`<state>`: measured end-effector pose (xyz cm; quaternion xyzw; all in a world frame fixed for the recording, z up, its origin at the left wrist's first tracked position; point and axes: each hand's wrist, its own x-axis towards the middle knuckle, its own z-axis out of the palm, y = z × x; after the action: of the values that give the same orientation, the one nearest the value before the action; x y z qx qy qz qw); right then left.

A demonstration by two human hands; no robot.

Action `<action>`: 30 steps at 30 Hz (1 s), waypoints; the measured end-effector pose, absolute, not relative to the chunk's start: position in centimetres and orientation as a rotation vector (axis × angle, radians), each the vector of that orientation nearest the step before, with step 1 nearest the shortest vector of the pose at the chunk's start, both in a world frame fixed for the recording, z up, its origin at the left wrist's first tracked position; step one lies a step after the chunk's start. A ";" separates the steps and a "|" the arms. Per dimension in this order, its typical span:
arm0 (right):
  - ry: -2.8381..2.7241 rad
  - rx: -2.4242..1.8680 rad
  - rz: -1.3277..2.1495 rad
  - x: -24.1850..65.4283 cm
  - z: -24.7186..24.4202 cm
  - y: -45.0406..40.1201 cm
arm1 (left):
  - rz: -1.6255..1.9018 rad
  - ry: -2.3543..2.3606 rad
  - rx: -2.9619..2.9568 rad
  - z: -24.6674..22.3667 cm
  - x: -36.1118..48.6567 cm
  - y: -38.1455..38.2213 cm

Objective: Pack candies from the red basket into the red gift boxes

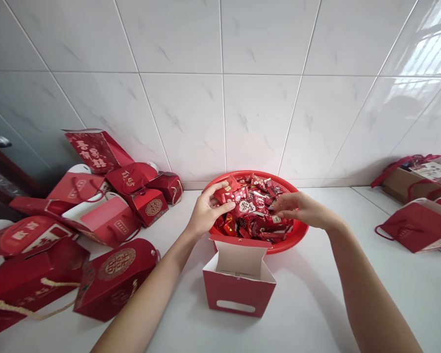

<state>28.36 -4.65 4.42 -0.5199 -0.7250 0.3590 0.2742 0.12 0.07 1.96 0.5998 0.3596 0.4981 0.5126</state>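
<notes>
Red-wrapped candies (pixel 255 206) fill a red plastic basket (pixel 298 236) by the wall. Over its left side, my left hand (pixel 209 206) is closed on several candy packets (pixel 235 195), thumb in front and fingers behind. On the basket's right side, my right hand (pixel 297 208) reaches in among the candies with its fingers bent together; whether a candy is between the fingertips is hidden. An open red gift box (pixel 238 291) stands upright in front of the basket. Its white inside shows, its back flap is raised, and a slot is cut in its front.
Several red gift boxes with rope handles (pixel 115 279) are heaped on the left of the white counter (pixel 301 314). At right lie more red boxes (pixel 419 223) and a brown carton (pixel 400 184). A white tiled wall (pixel 259 122) rises behind.
</notes>
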 end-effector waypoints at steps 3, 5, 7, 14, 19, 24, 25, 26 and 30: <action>-1.914 -1.369 0.922 28.3 4.3 -4.7 | 1.194 0.862 1.444 2.0 0.1 0.0; -1.922 -1.347 0.916 28.1 4.3 -4.7 | 1.200 0.860 1.459 2.0 0.1 0.0; -1.942 -1.334 0.900 27.9 4.2 -4.6 | 1.205 0.860 1.468 2.0 0.1 0.0; -1.953 -1.388 0.750 27.4 3.6 -4.0 | 1.214 0.847 1.470 1.7 0.0 0.2; -1.966 -1.526 0.653 27.5 3.2 -3.7 | 1.213 0.847 1.469 1.7 0.0 0.2; -2.184 -1.627 0.756 27.5 3.2 -3.9 | 1.209 0.865 1.482 1.8 0.0 0.2; -2.201 -1.623 0.778 27.4 3.2 -3.9 | 1.208 0.870 1.488 1.8 0.0 0.1; -2.203 -1.619 0.783 27.5 3.2 -3.9 | 1.206 0.874 1.492 1.8 0.0 0.1; -2.173 -1.618 0.708 27.5 2.9 -3.9 | 1.209 0.864 1.495 1.7 0.0 0.2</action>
<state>27.45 -3.92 2.88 -0.5694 -0.7648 0.2490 0.1697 0.04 0.17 1.73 0.6167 0.3564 0.4988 0.4939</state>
